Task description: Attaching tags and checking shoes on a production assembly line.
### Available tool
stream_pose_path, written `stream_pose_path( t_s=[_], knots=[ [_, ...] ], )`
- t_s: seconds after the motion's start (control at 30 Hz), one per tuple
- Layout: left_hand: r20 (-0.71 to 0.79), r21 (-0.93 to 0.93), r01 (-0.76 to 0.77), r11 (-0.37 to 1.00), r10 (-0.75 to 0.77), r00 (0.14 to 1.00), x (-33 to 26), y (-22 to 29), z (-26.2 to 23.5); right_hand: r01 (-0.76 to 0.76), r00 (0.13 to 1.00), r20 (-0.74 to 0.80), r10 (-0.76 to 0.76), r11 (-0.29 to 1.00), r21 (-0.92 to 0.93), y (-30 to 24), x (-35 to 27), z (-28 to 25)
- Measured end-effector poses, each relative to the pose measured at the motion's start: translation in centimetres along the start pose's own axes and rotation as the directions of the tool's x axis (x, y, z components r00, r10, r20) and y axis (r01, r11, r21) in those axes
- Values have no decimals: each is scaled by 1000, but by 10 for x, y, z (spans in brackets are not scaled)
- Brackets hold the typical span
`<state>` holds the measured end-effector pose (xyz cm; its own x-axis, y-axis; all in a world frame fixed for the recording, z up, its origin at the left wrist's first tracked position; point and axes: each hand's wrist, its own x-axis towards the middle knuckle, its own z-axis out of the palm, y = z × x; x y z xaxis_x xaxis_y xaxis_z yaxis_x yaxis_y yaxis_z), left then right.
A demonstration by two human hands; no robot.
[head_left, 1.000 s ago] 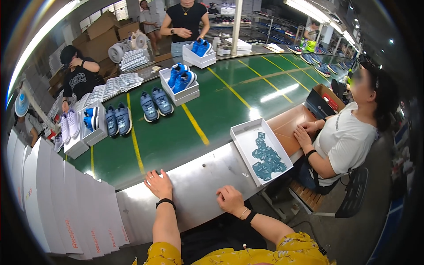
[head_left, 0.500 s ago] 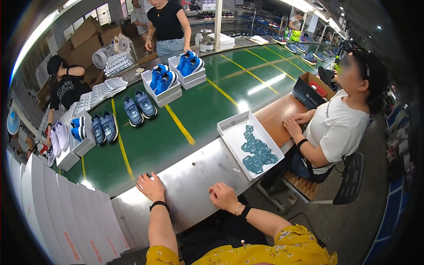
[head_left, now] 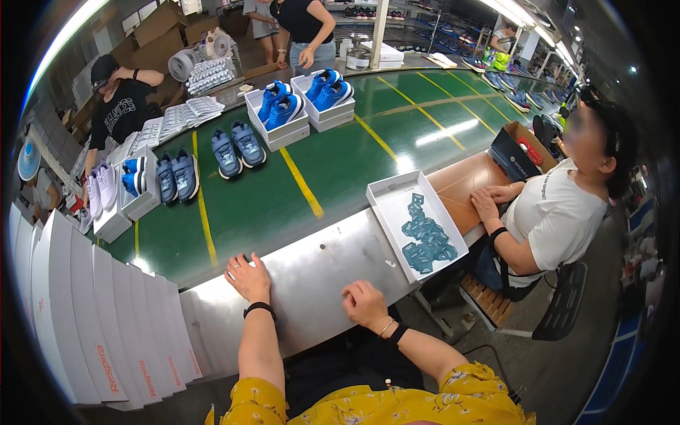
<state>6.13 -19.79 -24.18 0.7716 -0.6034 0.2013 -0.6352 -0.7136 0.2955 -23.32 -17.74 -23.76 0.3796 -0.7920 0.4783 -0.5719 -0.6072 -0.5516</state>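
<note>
My left hand lies on the metal ledge beside the green conveyor, its fingers stretched and apart, holding nothing. Over the front part of that ledge is my right hand, its fingers curled in, with nothing visible in them. To the right of it, a white box lid holds a heap of small blue-green packets. Blue-grey shoes stand in pairs on the belt. Farther off, bright blue shoes sit in open white boxes.
Stacked white boxes rise at my left. A co-worker in white sits at right, hands on a brown board near a dark shoebox. Across the belt are a standing person and one in black.
The view has shifted, so the scene sits farther right. The standing person's hand has drawn back from the blue shoes. My hands stay in nearly the same places.
</note>
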Motion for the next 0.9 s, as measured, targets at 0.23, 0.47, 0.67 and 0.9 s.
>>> stream_pose_path(
  t_s=[0.23, 0.47, 0.67, 0.9],
  knots=[
    [-19, -4, 10, 1000, -10, 1000, 1, -4, 5, 5, 1000, -8, -5, 1000, -9, 0, 0, 4],
    [-17, 7, 9, 1000, -9, 1000, 2, -2, 2, -3, 1000, -18, 3, 1000, -22, -2, 1, 5],
    [-14, -5, 3, 1000, -4, 1000, 3, -3, 3, -14, 1000, -14, 14, 999, -31, -3, 1, 7],
    [-26, 0, 3, 1000, -3, 1000, 2, -2, 3, 12, 1000, -20, -13, 999, -39, 0, -1, 8]
  ],
)
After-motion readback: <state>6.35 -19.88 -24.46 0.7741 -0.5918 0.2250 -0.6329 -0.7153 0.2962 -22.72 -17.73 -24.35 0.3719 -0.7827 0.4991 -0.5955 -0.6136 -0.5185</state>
